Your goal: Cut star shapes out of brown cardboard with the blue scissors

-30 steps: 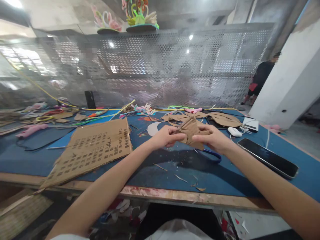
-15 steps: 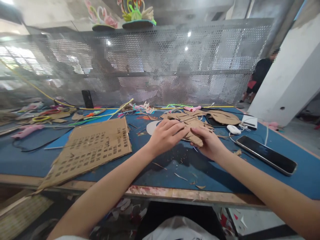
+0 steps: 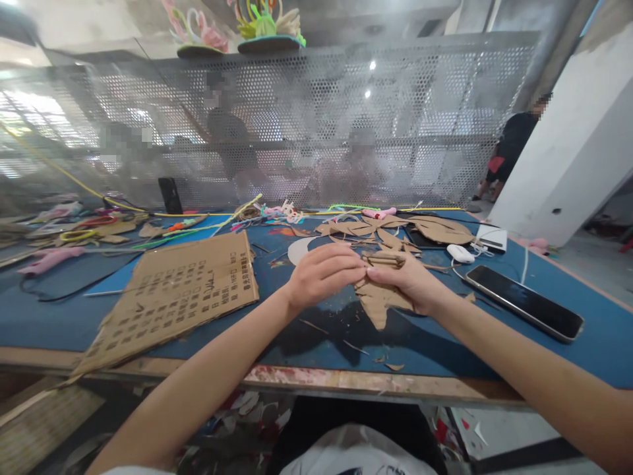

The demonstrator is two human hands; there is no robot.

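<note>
Between my two hands is a cut piece of brown cardboard (image 3: 378, 303), its pointed end hanging down toward me. My left hand (image 3: 321, 274) grips its left edge with the fingers pressed together. From the other side my right hand (image 3: 408, 280) holds it, thumb on top; most of those fingers are hidden. A white rounded sheet (image 3: 298, 251) lies just behind my left hand. Past my hands, several cut cardboard pieces (image 3: 356, 227) are heaped on the blue table (image 3: 316, 349).
A large printed cardboard sheet (image 3: 182, 284) lies at the left. Pink glue guns (image 3: 52, 260) (image 3: 380, 214) rest at the left and back. On the right are a phone (image 3: 524, 302) and a white earbud case (image 3: 461, 254). A perforated metal screen (image 3: 306, 132) stands behind the table.
The cardboard piece has been turned, so its point now faces down toward me. My hands have shifted slightly and still hold it.
</note>
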